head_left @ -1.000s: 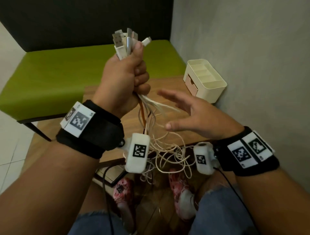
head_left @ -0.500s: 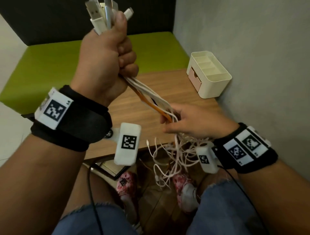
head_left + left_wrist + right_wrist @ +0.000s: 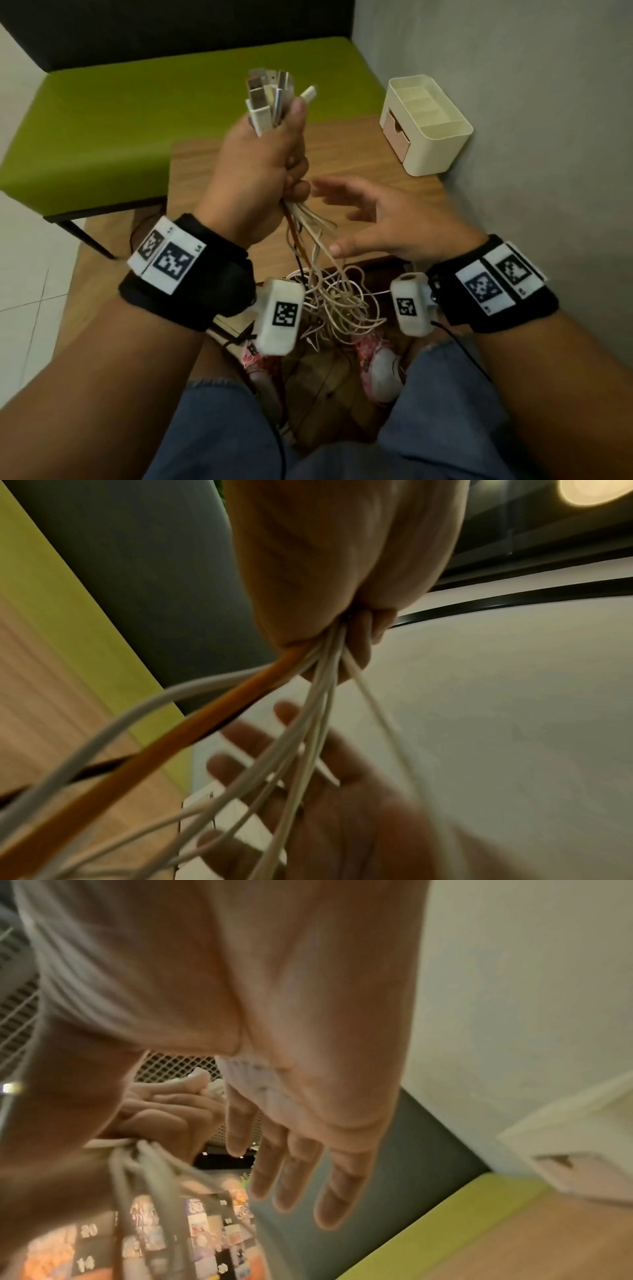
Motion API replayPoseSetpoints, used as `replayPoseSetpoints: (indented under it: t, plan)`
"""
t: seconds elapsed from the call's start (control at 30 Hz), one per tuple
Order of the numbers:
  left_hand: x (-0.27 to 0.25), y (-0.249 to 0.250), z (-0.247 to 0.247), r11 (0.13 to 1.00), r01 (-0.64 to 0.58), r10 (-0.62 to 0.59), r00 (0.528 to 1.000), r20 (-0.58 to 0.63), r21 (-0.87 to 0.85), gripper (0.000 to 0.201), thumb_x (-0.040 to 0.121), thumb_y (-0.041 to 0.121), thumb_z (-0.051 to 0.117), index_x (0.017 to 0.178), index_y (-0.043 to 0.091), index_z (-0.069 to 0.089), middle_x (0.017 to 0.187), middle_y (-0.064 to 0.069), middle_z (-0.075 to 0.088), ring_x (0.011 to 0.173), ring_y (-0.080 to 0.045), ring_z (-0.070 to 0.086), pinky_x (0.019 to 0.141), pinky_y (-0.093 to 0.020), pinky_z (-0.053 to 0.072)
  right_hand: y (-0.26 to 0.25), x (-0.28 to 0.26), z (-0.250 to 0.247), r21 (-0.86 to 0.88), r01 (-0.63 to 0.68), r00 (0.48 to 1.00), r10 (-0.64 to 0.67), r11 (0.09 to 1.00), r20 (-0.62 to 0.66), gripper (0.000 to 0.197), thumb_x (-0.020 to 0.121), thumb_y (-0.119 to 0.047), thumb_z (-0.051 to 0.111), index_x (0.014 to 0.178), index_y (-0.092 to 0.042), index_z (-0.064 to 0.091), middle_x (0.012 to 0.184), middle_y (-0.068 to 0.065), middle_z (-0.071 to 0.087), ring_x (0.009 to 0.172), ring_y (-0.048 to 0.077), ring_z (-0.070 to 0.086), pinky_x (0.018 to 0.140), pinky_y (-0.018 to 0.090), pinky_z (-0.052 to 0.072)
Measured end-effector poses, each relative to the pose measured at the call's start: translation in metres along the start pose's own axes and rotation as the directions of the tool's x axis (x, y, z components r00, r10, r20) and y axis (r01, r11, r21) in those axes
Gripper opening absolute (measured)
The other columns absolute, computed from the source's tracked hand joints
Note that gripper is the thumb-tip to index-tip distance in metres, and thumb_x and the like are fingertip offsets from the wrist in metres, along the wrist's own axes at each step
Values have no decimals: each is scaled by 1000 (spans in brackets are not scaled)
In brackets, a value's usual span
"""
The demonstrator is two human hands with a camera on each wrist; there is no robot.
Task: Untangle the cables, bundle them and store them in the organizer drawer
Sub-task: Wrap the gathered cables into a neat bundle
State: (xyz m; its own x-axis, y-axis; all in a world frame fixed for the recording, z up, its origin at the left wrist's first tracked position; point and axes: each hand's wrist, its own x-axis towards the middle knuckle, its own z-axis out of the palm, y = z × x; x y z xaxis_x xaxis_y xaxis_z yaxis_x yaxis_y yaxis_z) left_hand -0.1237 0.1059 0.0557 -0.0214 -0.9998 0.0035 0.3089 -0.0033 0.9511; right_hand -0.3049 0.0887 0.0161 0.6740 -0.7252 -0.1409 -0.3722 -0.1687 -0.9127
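In the head view, the left hand [image 3: 260, 171] is gripping a bunch of white, orange and black cables [image 3: 322, 274] in a fist just below their white and silver plugs [image 3: 270, 99], which are sticking up above the thumb. The loose lengths are hanging in a snarl over the edge of the wooden table [image 3: 359, 150], above the person's lap. The right hand [image 3: 387, 222] is hovering with fingers spread just beside the strands, holding nothing. The cream plastic organizer with a pink drawer [image 3: 426, 133] is sitting at the table's far right corner, its drawer appearing closed.

In the left wrist view, the strands are fanning out from the fist, the flat orange cable [image 3: 192, 737] nearest the lens, with the blurred spread palm behind them.

In the right wrist view, the right fingers [image 3: 291, 1164] are reaching, straight and apart, toward the fist.

Judging from this, combing downward from just under the fist, with the plugs kept level, should be clearing the snarl without tightening it.
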Motion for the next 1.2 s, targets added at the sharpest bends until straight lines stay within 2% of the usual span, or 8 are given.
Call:
replayPoseSetpoints:
  t: [0.13, 0.23, 0.4, 0.53, 0.63, 0.8, 1.03, 1.2]
  plan:
    - [-6, 8, 9, 999, -48, 47, 998, 46, 9, 19, 103, 23, 48, 85, 21, 42, 58, 5, 32, 45, -7, 26, 41, -21, 24, -7, 2, 24, 376, 93, 986, -138, 922, 93, 68, 75, 6, 62, 135, -19, 40, 120, 7, 61, 115, 21, 56, 98, 41, 46]
    - [-13, 21, 10, 995, -90, 88, 994, 63, 35, 22, 104, 24, 47, 83, 20, 40, 58, 5, 30, 45, -7, 25, 42, -21, 26, -3, 1, 29, 352, 77, 984, -127, 933, 123, 57, 66, -16, 61, 122, -17, 54, 101, 6, 65, 103, 28, 58, 90, 53, 46]
    - [-7, 49, 9, 962, -251, 238, 964, 122, 104, 33, 104, 13, 37, 72, 19, 30, 57, 7, 27, 44, -6, 22, 45, -21, 26, -24, -5, 23, 195, 124, 990, -136, 973, 45, 44, 73, -27, 75, 112, -18, 57, 82, -8, 58, 81, 16, 58, 80, 36, 51]
    - [-1, 67, 4, 949, -296, 280, 949, 145, 104, 35, 103, 10, 26, 70, 20, 27, 53, 11, 33, 43, -3, 25, 47, -16, 26, -41, -1, 10, -161, 56, 998, -57, 985, -1, 47, 70, -50, 77, 111, -39, 56, 94, -14, 66, 90, 9, 65, 91, 43, 53]
    - [-10, 64, -1, 950, -296, 288, 953, 91, 97, 32, 104, 17, 39, 72, 19, 32, 56, 9, 31, 44, -4, 24, 44, -19, 25, -29, -6, 9, -396, -115, 985, 157, 911, 76, 56, 77, -42, 78, 125, -48, 50, 117, -21, 61, 99, -2, 58, 94, 39, 47]
    - [-28, 15, -11, 972, -167, 162, 986, 41, 168, 16, 100, 24, 53, 86, 19, 47, 60, 6, 39, 51, -10, 35, 50, -25, 33, -24, -14, 15, -114, -17, 999, 14, 993, -33, 79, 68, -37, 70, 139, -51, 38, 145, -19, 47, 132, -1, 43, 112, 39, 38]
    - [-49, -41, -11, 918, -22, -7, 997, 72, 397, 25, 101, 23, 49, 120, 10, 59, 74, -1, 54, 63, -11, 51, 62, -30, 48, -26, -11, 22, -95, 77, 990, -88, 992, -113, 76, 75, -33, 68, 145, -37, 41, 145, -16, 48, 134, 0, 42, 114, 42, 36]
    - [-53, -48, -13, 876, -1, -17, 999, 33, 483, 10, 99, 11, 51, 93, 18, 57, 63, 3, 49, 52, -11, 47, 52, -30, 44, -15, -11, 26, 104, 164, 969, -140, 981, -205, 103, 79, -38, 74, 155, -40, 4, 153, -6, 41, 137, 9, 45, 109, 44, 44]
